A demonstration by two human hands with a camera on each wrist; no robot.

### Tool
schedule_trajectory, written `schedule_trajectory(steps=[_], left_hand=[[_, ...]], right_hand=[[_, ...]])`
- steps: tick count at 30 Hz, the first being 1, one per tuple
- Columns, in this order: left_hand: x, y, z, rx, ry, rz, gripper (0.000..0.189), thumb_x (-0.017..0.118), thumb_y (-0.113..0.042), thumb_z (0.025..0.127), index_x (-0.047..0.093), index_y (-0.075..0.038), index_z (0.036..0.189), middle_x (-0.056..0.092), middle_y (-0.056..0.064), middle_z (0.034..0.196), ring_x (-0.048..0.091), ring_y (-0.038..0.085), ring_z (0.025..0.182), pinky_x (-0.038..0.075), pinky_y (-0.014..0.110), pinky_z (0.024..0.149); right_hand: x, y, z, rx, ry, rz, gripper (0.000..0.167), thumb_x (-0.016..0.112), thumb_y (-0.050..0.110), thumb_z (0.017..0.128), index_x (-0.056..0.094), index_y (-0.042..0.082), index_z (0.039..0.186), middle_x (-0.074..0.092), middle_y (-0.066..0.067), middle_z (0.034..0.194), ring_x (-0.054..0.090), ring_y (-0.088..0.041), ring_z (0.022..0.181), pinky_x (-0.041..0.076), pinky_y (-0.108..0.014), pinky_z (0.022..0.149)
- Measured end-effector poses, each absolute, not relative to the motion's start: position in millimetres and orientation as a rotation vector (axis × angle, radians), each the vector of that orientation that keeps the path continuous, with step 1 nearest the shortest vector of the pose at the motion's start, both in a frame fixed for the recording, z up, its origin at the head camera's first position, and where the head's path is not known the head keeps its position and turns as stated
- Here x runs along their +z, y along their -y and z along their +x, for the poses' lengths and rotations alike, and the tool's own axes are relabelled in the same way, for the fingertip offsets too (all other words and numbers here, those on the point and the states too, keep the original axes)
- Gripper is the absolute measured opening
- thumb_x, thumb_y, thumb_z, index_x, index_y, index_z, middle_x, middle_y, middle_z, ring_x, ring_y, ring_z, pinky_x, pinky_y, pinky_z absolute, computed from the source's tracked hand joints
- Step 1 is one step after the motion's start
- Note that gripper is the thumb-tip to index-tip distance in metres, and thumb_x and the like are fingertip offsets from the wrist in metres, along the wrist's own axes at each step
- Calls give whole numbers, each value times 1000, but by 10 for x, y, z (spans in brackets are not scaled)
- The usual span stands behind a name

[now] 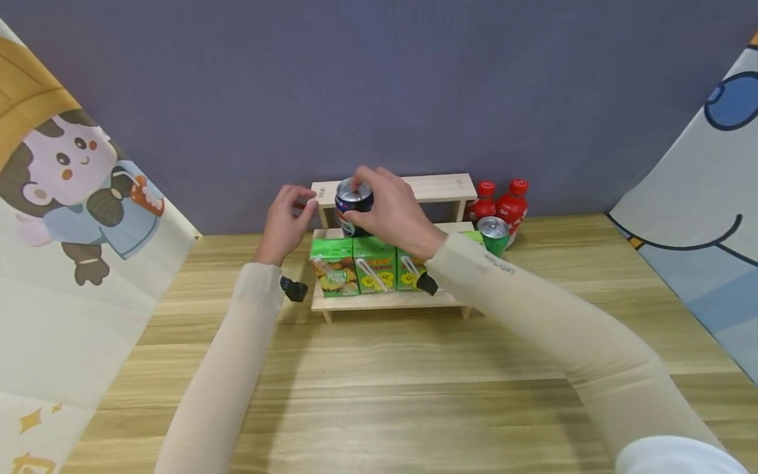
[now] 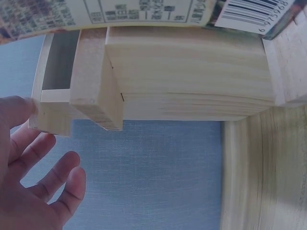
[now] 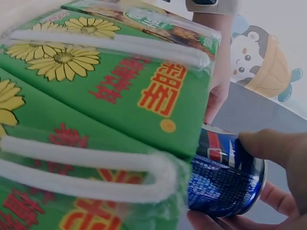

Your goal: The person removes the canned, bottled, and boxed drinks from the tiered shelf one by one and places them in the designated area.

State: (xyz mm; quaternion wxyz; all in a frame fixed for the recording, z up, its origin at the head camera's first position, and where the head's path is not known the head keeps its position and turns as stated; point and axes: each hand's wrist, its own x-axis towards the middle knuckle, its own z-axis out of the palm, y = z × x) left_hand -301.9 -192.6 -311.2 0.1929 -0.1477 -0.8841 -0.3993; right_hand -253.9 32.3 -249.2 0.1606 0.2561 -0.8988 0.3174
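Observation:
My right hand (image 1: 393,214) holds a dark blue drink can (image 1: 348,209) near its top rim, thumb on one side and fingers on the other. The can stands upright at the left of a two-step wooden shelf (image 1: 385,301), behind green drink cartons (image 1: 374,259) with straws; the cartons hide its base. With thumb and forefinger, my left hand (image 1: 283,224) pinches the left end of the upper step (image 2: 55,110). Its other fingers hang loosely curled in the left wrist view. In the right wrist view, the blue can (image 3: 223,177) lies between thumb and fingers.
Right of the shelf stand a green can (image 1: 494,237) and two red bottles (image 1: 514,204). Behind is a grey-blue wall panel (image 1: 379,85), with cartoon-printed panels (image 1: 71,164) at both sides. The wooden table (image 1: 379,395) extends in front.

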Motion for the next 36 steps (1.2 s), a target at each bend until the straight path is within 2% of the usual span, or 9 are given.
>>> schedule_trajectory(steps=[6,12,19,23,36], left_hand=[[-3095,1907,-3016,-1120,2476,-419,24,57,-20,96,61,-2,112,50,8,116,54,23,96,48,37,80],[-3105,1911,-3016,-1117,2476,-425,24,57,-21,96,61,-3,112,51,7,116,54,22,95,47,36,80],[-3110,1917,-3008,-1107,2484,-422,26,56,-23,96,61,-3,113,51,7,117,54,22,95,47,37,80],[-3107,1927,-3003,-1113,2482,-427,26,56,-22,96,61,-3,113,50,7,117,53,22,95,47,36,80],[-3125,1920,-2986,-1107,2487,-404,29,54,-26,97,60,-3,114,50,8,119,53,25,97,46,39,80]], right_hand=[[-2386,-447,-2467,993,2506,699,36,77,32,79,55,18,103,55,0,104,52,-13,92,45,-29,73],[-2221,-658,-2367,1042,2411,709,35,77,30,80,57,16,105,55,0,107,50,-12,89,45,-27,70],[-2039,-1013,-2284,1069,2305,617,37,77,34,78,61,15,106,58,4,109,54,-7,97,47,-23,81],[-1963,-1207,-2218,1071,2286,564,39,77,36,78,62,14,107,59,4,110,55,-7,96,47,-24,82],[-2115,-1753,-2099,1041,2184,490,39,78,34,77,66,10,105,60,6,105,57,-8,89,48,-23,79]])
